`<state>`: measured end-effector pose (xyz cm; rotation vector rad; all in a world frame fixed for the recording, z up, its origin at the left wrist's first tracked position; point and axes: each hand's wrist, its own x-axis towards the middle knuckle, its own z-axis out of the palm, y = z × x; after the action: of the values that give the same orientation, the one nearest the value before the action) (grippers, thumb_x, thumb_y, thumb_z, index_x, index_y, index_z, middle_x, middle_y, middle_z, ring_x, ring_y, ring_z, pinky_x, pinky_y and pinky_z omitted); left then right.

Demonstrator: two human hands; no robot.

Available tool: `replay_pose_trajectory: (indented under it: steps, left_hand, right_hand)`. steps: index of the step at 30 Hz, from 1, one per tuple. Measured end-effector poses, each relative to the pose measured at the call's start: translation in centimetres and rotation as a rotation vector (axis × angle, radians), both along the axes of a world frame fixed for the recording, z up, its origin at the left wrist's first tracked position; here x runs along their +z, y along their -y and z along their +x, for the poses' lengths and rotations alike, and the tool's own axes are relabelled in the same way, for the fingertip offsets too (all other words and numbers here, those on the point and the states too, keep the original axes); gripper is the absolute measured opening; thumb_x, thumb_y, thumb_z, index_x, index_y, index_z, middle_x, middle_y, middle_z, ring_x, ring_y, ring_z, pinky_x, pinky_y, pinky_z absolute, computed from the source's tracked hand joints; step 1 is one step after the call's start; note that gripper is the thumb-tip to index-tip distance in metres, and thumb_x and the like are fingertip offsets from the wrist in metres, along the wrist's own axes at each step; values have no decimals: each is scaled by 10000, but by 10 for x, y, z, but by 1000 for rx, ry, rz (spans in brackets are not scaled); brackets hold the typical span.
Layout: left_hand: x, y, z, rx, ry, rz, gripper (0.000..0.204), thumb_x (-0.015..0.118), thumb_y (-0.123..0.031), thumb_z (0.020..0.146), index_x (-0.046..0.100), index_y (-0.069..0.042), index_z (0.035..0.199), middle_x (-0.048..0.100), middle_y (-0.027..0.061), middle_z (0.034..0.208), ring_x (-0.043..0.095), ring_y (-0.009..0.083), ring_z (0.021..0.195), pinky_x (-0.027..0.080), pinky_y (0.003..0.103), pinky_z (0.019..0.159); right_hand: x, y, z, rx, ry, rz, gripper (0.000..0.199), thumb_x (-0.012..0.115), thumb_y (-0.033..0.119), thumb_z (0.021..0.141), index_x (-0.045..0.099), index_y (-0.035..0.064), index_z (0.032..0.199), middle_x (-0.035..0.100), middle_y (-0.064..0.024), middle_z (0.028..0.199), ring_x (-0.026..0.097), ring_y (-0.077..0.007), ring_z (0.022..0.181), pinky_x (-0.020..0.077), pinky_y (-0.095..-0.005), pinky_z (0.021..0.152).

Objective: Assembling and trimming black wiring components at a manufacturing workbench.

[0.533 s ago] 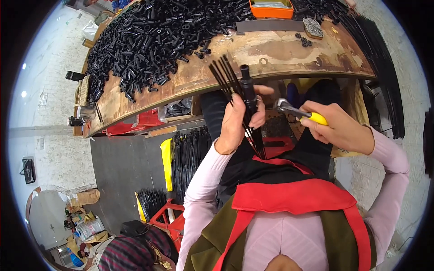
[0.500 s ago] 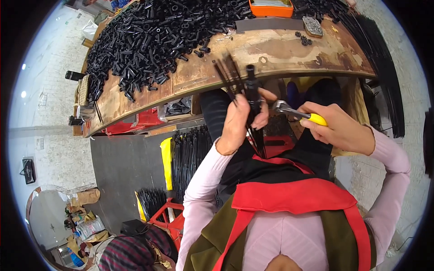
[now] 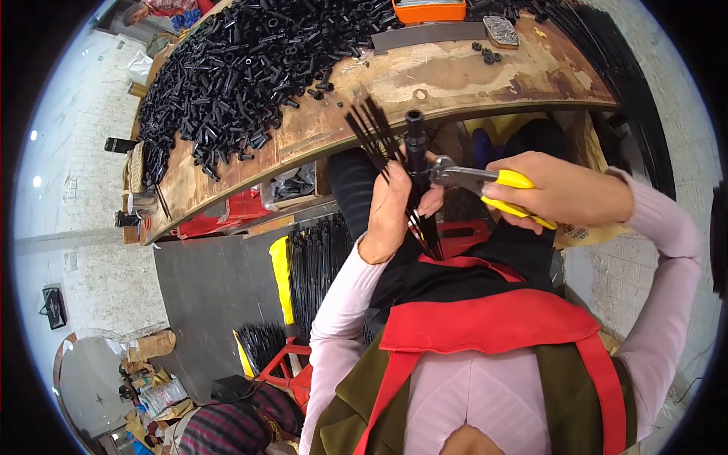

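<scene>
My left hand (image 3: 387, 208) is closed around a bundle of thin black metal ribs (image 3: 367, 127) and a black tubular fitting (image 3: 415, 144) that stands upright among them. The ribs fan out above my fingers and gather to a narrow bunch towards my lap. In my right hand (image 3: 565, 186) are pliers (image 3: 517, 180) with yellow handles spread apart. The metal jaws are beside the fitting, by my left fingertips; whether they grip anything is too small to tell.
On the wooden bench (image 3: 447, 80) lies a large heap of black tubular fittings (image 3: 227, 83). Behind are an orange tray (image 3: 429, 13) and a tin of small metal pieces (image 3: 501, 32). Long black rods (image 3: 629, 91) hang over the right end. Bundled black ribs (image 3: 315, 258) stand at lower left beside a red stool (image 3: 292, 368).
The pliers have moved left, bringing their jaws close against the fitting, and their handles have spread apart. My left hand keeps its hold on the ribs and fitting.
</scene>
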<state>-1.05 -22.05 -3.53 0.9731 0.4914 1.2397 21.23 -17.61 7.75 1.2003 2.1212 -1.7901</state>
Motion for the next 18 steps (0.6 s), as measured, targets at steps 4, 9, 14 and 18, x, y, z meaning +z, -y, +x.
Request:
replay_pose_trajectory:
  steps: [4, 9, 14, 18]
  left_hand:
    - [-4, 4, -6, -60, 19, 13, 588, 347, -536, 1023, 471, 16, 1181, 497, 38, 729, 397, 88, 583, 330, 245, 542]
    - [0, 1, -8, -131, -3, 49, 604, 338, -544, 1022, 473, 20, 1192, 484, 26, 696, 400, 87, 587, 329, 241, 540]
    - [-2, -21, -4, -206, -68, 69, 609, 318, -563, 1016, 466, -1, 1197, 462, 21, 676, 388, 86, 569, 337, 244, 533]
    - [-13, -48, -14, -161, -30, 53, 583, 315, -561, 1017, 455, -19, 1180, 456, 22, 669, 385, 85, 551, 338, 246, 521]
  right_hand:
    - [-7, 8, -1, -29, -86, -114, 311, 465, 263, 1029, 543, -4, 889, 562, -28, 652, 523, -95, 507, 438, -261, 504]
    - [5, 17, 12, 3, -123, 172, 292, 488, 257, 1020, 576, -10, 1101, 553, -40, 683, 545, -129, 598, 459, -304, 589]
    - [43, -8, 1, 64, 211, 213, 259, 500, 231, 1007, 570, 7, 1117, 523, -86, 665, 507, -173, 603, 425, -351, 603]
    - [20, -45, -10, 164, 158, 294, 246, 517, 218, 996, 569, 11, 1118, 535, -115, 670, 524, -232, 613, 434, -366, 626]
